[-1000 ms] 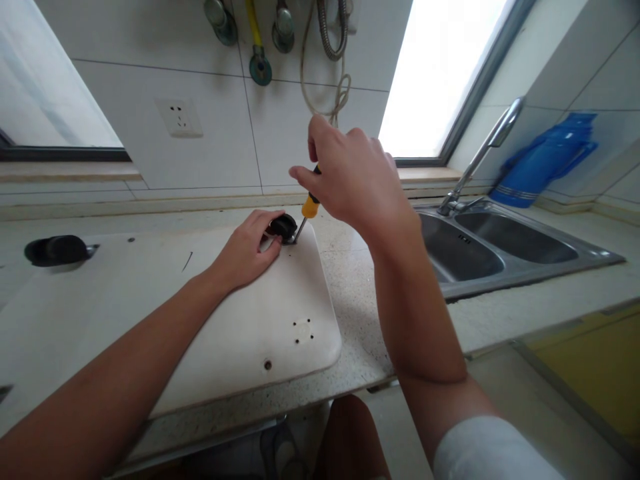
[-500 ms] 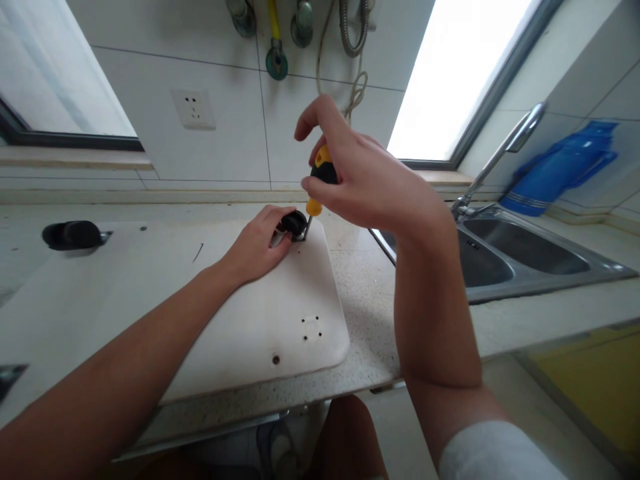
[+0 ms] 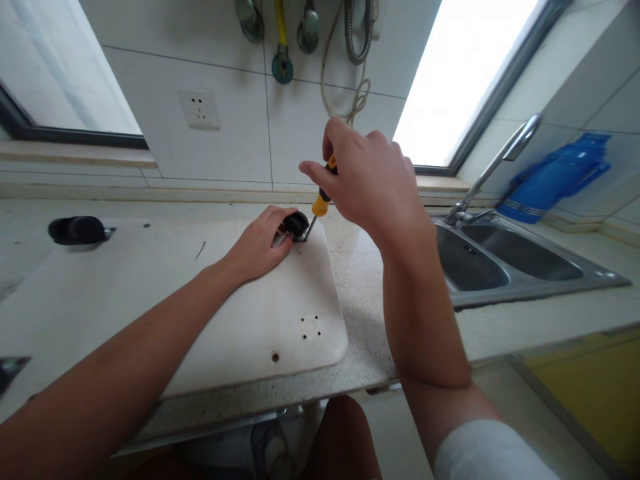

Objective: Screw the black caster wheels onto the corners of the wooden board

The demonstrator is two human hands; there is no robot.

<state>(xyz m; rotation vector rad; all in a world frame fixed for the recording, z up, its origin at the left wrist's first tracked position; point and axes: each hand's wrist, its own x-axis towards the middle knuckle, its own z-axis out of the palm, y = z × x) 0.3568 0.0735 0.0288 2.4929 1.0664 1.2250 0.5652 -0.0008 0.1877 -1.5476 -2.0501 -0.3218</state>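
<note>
My right hand (image 3: 367, 177) is closed round a screwdriver (image 3: 321, 203) with a yellow and black handle. Its shaft slants down to the metal plate of a black caster wheel (image 3: 296, 224); the tip is too small to make out. With thumb and fingers, my left hand (image 3: 260, 247) grips that caster from the left. The caster stands at the far right corner of a white board (image 3: 225, 347) with rounded corners. Several small holes (image 3: 311, 327) form a square at the board's near right corner. A second black caster (image 3: 77, 231) is at the far left.
The board lies on a speckled countertop (image 3: 363, 300). To the right are a steel double sink (image 3: 550, 287), a faucet (image 3: 500, 167) and a blue thermos jug (image 3: 555, 177). Pipe valves (image 3: 309, 30) and a wall socket (image 3: 199, 110) are on the tiled wall behind.
My right hand has turned over the screwdriver handle, its fingers now curled in, and the screwdriver leans more to the right. My left hand stays on the caster. The view has shifted slightly.
</note>
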